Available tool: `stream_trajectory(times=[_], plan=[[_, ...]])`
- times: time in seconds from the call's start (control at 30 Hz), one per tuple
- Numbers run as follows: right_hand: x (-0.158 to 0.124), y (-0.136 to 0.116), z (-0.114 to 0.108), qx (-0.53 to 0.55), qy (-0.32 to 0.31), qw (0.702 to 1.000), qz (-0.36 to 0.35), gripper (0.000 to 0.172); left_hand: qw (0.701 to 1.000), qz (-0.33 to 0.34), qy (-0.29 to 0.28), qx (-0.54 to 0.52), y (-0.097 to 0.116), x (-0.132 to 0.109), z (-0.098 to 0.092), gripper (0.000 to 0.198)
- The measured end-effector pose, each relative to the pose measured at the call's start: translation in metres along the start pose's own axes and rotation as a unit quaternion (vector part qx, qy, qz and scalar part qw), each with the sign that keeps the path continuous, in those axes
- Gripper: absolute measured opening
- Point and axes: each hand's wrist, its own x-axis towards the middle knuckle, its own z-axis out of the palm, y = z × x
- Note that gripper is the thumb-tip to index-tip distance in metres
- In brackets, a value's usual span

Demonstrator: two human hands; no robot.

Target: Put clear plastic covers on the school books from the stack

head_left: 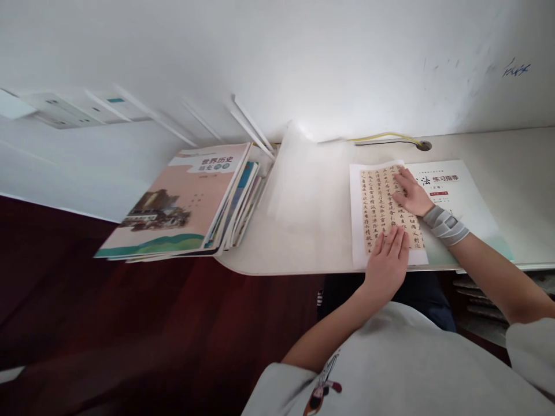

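A tan calligraphy sheet (376, 202) with columns of dark characters and a white margin lies flat near the desk's front edge. My left hand (389, 257) rests on its lower part, fingers stretched out. Higher up, my right hand (411, 193) lies on the sheet's right side with its fingers spread; a grey band (446, 225) wraps that wrist. Partly under the sheet and the right forearm is a white book (470, 196) with a pale green lower corner and printed title. Neither hand grips anything.
To the left, a pink-covered history textbook (182, 196) tops a pile of books that overhangs the desk (299, 242). A translucent plastic sheet (290, 173) stands beside it. Yellow and black cables (385, 137) run to a hole (424, 146) by the wall.
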Motion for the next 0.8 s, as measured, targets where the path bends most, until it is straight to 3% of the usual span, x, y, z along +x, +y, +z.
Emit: stream_trajectory(times=[0.13, 0.3, 0.43, 0.63, 0.8], plan=[[-0.001, -0.001, 0.000, -0.015, -0.009, 1.000, -0.010, 0.074, 1.000, 0.021, 0.002, 0.000, -0.005, -0.001, -0.003, 0.044], [-0.003, -0.003, 0.000, -0.010, -0.029, 0.999, -0.030, 0.076, 0.999, 0.013, -0.051, 0.002, -0.012, -0.006, -0.009, 0.048], [-0.003, -0.003, 0.001, -0.014, -0.010, 1.000, 0.000, 0.083, 0.996, 0.015, -0.087, -0.012, -0.010, -0.009, -0.008, 0.051], [-0.005, -0.005, -0.001, 0.001, -0.044, 0.998, -0.042, 0.080, 1.000, -0.020, -0.017, -0.002, -0.019, -0.016, -0.011, 0.048], [-0.005, -0.004, 0.001, -0.014, -0.028, 0.999, -0.026, 0.082, 1.000, -0.028, -0.001, 0.009, -0.014, -0.018, -0.010, 0.044]])
